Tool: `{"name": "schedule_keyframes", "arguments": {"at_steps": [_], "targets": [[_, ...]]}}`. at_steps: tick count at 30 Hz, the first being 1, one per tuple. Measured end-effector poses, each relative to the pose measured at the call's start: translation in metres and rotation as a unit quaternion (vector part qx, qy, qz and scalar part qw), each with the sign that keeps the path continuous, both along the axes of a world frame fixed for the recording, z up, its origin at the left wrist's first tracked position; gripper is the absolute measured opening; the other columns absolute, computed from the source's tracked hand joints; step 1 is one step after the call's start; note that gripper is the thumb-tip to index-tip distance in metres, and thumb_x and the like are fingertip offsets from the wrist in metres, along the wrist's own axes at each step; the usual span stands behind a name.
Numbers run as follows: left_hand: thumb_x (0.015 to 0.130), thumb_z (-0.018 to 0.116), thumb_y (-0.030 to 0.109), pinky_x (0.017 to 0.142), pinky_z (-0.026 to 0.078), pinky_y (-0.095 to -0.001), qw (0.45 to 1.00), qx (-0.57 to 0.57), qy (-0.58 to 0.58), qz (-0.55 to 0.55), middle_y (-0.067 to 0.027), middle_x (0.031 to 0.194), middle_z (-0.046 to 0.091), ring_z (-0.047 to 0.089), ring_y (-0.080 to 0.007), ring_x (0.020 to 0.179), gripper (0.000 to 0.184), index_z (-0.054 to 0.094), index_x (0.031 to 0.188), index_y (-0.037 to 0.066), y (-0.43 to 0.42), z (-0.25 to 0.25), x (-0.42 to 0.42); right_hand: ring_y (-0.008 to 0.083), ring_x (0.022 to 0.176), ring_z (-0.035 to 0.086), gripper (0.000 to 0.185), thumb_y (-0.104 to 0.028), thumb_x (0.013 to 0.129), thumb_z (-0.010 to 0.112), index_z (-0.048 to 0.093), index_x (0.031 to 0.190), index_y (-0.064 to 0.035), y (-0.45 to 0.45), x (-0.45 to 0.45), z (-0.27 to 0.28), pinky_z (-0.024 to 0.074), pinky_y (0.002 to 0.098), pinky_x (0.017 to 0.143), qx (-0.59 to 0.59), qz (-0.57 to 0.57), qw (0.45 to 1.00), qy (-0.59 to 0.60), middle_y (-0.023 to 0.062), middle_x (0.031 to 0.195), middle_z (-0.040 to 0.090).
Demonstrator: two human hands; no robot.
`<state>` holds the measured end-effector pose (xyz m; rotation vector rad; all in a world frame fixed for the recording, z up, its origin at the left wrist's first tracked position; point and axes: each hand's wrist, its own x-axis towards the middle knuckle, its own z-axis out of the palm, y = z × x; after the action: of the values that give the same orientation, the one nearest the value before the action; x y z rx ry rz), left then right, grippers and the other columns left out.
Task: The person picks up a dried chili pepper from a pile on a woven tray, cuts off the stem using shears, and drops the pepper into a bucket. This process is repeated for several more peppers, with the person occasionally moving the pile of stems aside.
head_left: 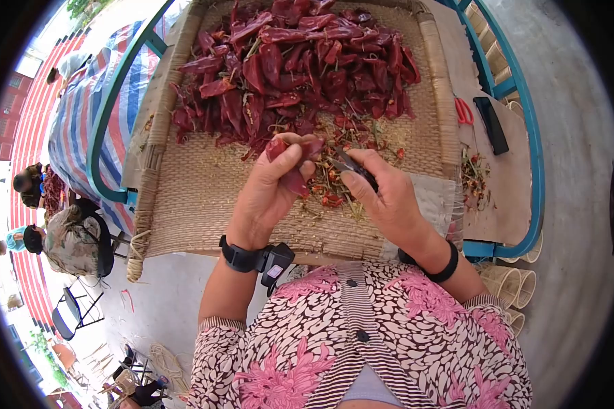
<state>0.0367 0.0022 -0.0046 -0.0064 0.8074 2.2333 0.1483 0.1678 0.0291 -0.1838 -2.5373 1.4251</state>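
My left hand (269,184) is closed around a dried red chili pepper (295,183), its parts showing between and below the fingers. Close by on the right, my right hand (385,198) grips a small dark cutting tool (356,168), pointed toward the pepper; its exact kind is partly hidden by the fingers. Both hands are above a woven tray (198,204). A large heap of dried red chili peppers (300,75) covers the tray's far part. Cut stem ends and seeds (331,198) lie scattered beneath the hands.
Right of the tray, red-handled scissors (464,111), a black phone (491,126) and stem scraps (475,174) rest on a board inside a teal metal frame (535,170). Wicker baskets (508,283) stand below. Left are a striped tarp (82,129), seated people (75,238) and a folding chair (68,317).
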Motion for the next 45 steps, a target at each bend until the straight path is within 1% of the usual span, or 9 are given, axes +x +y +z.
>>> {"name": "schedule_keyframes", "arguments": {"at_steps": [4,7,13,16,30,33,36,39,45], "targets": [[0.087,0.067,0.007,0.073,0.052,-0.0268,0.996,0.026,-0.005,-0.083,-0.0071,0.098,0.061,0.062,-0.0161,0.087,0.021,0.054,0.104,0.005,-0.005,-0.01,0.002,0.0272,0.072,0.066,0.032,-0.027,0.091,0.063,0.058,0.113,-0.0037,-0.003,-0.002,-0.002,0.0501,0.0337,0.062,0.039,-0.005,0.999,0.037,0.0136,0.085,0.065],[0.087,0.069,0.008,0.074,0.052,-0.0287,0.995,0.04,0.032,-0.089,-0.0063,0.101,0.06,0.061,-0.0159,0.092,0.026,0.055,0.108,0.005,-0.005,-0.018,0.004,0.0265,0.072,0.066,0.031,-0.024,0.09,0.064,0.058,0.113,-0.0039,-0.002,-0.001,-0.003,0.0503,0.0328,0.061,0.046,0.001,0.998,0.049,0.0135,0.086,0.065],[0.086,0.07,0.01,0.087,0.052,-0.0302,0.998,-0.023,0.047,-0.022,-0.0031,0.105,0.059,0.06,-0.0155,0.099,0.033,0.056,0.116,0.005,0.001,-0.001,0.013,0.0276,0.071,0.067,0.03,-0.022,0.088,0.066,0.061,0.111,-0.0034,0.0,0.003,0.004,0.051,0.0331,0.059,0.056,0.003,0.997,0.05,0.0141,0.087,0.066],[0.087,0.068,0.007,0.092,0.05,-0.0298,0.998,-0.005,0.061,-0.022,-0.0028,0.106,0.059,0.059,-0.0145,0.1,0.028,0.057,0.113,0.005,-0.001,-0.005,0.014,0.0275,0.07,0.067,0.029,-0.022,0.087,0.067,0.063,0.109,-0.0028,-0.001,0.001,0.001,0.0512,0.0332,0.058,0.075,0.007,0.995,0.065,0.0142,0.087,0.067],[0.088,0.064,0.0,0.083,0.052,-0.0282,0.995,-0.026,0.099,0.011,-0.0031,0.102,0.061,0.06,-0.0133,0.095,0.016,0.055,0.099,0.008,0.003,-0.008,0.014,0.0281,0.07,0.067,0.03,-0.024,0.086,0.068,0.064,0.107,-0.003,0.001,0.0,-0.002,0.0518,0.0345,0.058,0.122,-0.001,0.988,0.093,0.0131,0.088,0.067],[0.087,0.064,-0.001,0.081,0.052,-0.028,0.99,-0.048,0.134,0.021,-0.0038,0.103,0.062,0.061,-0.0137,0.094,0.015,0.056,0.097,0.008,0.002,-0.011,0.013,0.0285,0.067,0.066,0.029,-0.027,0.088,0.066,0.064,0.107,-0.0045,0.001,0.0,-0.001,0.0507,0.0356,0.058,0.112,-0.001,0.991,0.078,0.0126,0.082,0.067],[0.085,0.066,-0.002,0.081,0.05,-0.0262,0.981,-0.079,0.175,0.035,-0.004,0.101,0.063,0.061,-0.012,0.093,0.014,0.059,0.092,0.008,0.003,-0.007,0.014,0.0286,0.065,0.065,0.028,-0.029,0.089,0.064,0.064,0.106,-0.0065,0.002,0.0,0.009,0.0491,0.0358,0.056,0.011,0.022,0.999,-0.04,0.0121,0.075,0.066],[0.084,0.066,-0.004,0.082,0.049,-0.0256,0.97,-0.093,0.218,0.055,-0.0042,0.1,0.064,0.06,-0.0116,0.092,0.014,0.061,0.09,0.007,0.006,-0.006,0.017,0.0284,0.063,0.064,0.027,-0.03,0.09,0.063,0.064,0.105,-0.0077,0.001,0.001,0.01,0.0475,0.0353,0.055,-0.006,0.012,0.998,-0.058,0.0118,0.069,0.064],[0.085,0.065,-0.006,0.084,0.048,-0.0256,0.951,-0.114,0.281,0.065,-0.0053,0.101,0.063,0.059,-0.012,0.094,0.013,0.062,0.09,0.005,0.009,-0.011,0.019,0.0299,0.064,0.064,0.026,-0.03,0.09,0.062,0.064,0.103,-0.0084,-0.001,0.001,0.002,0.0475,0.0367,0.055,0.022,-0.014,0.998,-0.058,0.0116,0.071,0.064]]}}
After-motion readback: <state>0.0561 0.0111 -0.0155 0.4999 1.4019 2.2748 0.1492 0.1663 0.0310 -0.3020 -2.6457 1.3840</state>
